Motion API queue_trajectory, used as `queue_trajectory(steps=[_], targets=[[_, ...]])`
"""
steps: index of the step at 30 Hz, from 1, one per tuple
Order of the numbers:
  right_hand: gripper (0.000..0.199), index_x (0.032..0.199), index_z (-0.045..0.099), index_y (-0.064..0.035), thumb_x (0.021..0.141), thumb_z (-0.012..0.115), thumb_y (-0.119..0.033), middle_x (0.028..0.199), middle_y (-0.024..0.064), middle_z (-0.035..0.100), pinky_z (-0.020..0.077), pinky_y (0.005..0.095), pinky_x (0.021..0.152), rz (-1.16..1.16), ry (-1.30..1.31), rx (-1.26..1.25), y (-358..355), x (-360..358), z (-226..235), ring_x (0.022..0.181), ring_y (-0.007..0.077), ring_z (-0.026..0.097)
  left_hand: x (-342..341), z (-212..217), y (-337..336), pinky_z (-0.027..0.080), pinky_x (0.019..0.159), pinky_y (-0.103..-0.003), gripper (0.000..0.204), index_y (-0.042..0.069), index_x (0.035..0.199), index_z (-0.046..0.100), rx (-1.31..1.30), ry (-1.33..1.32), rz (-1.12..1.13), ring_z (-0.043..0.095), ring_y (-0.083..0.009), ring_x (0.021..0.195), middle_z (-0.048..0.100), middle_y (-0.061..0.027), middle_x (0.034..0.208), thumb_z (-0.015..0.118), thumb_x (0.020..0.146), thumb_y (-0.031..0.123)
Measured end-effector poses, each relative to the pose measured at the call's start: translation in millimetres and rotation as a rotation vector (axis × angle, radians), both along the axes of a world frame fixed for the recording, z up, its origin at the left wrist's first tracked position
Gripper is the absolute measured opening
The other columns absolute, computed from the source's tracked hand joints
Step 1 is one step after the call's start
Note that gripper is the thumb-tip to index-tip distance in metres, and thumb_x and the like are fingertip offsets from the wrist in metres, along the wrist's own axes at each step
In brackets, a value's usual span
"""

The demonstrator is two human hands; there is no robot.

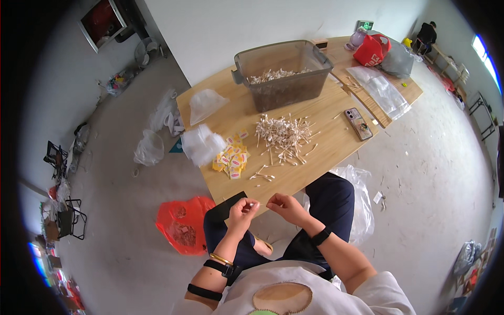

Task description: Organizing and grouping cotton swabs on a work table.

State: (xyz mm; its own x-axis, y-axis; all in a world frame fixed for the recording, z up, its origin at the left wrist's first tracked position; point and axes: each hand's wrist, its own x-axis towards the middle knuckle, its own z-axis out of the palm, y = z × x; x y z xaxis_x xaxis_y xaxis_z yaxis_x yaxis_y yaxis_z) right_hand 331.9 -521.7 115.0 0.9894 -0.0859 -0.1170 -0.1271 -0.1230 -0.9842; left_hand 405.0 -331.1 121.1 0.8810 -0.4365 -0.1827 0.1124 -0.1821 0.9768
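Note:
My left hand (242, 209) and my right hand (282, 203) meet over my lap, just below the front edge of the wooden table (325, 144). The left hand pinches a small clear packet (252, 205). The fingertips of the right hand are closed on its other end. On the table above them lies a heap of cotton swabs (282, 135), with a few loose swabs (262, 175) nearer me. A pile of small yellow and white packets (232, 157) sits left of the heap.
A grey plastic tub (282, 73) of swabs stands at the table's far side. Clear plastic bags (202, 144) lie at the left edge, and a phone (358, 124) lies to the right. A red bag (184, 223) rests on the floor. Another person (426, 34) is far back.

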Motion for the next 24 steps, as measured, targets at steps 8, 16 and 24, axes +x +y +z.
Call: queue_trajectory(steps=[8, 16, 24], targets=[[0.014, 0.089, 0.069, -0.0044, 0.083, 0.07, -0.017, 0.085, 0.0113, 0.066, 0.0502, 0.0357, 0.074, -0.047, -0.1, -0.503, -1, -9, -28, 0.083, 0.0266, 0.063, -15, -9, 6, 0.052, 0.08, -0.037, 0.024, 0.007, 0.098, 0.069, 0.404, -0.543, -0.202, 0.066, -0.026, 0.089, 0.068, -0.0078, 0.096, 0.08, 0.077, 0.014], [0.015, 0.089, 0.07, -0.0076, 0.079, 0.072, -0.019, 0.088, 0.0107, 0.065, 0.049, 0.0405, 0.084, -0.242, 0.042, -0.563, 20, 28, -49, 0.092, 0.0317, 0.059, -17, -24, 1, 0.047, 0.087, -0.043, 0.031, 0.012, 0.103, 0.068, 0.588, -0.659, -0.14, 0.061, -0.0278, 0.099, 0.064, -0.0064, 0.102, 0.08, 0.075, 0.016], [0.024, 0.098, 0.067, -0.0118, 0.074, 0.073, -0.012, 0.099, 0.012, 0.061, 0.0483, 0.0419, 0.089, -0.378, -0.022, -0.714, -28, 77, -45, 0.101, 0.0326, 0.057, 3, -42, -2, 0.042, 0.091, -0.046, 0.042, 0.015, 0.114, 0.06, 0.702, -0.622, -0.079, 0.056, -0.0287, 0.108, 0.056, -0.0069, 0.111, 0.078, 0.076, 0.017]])
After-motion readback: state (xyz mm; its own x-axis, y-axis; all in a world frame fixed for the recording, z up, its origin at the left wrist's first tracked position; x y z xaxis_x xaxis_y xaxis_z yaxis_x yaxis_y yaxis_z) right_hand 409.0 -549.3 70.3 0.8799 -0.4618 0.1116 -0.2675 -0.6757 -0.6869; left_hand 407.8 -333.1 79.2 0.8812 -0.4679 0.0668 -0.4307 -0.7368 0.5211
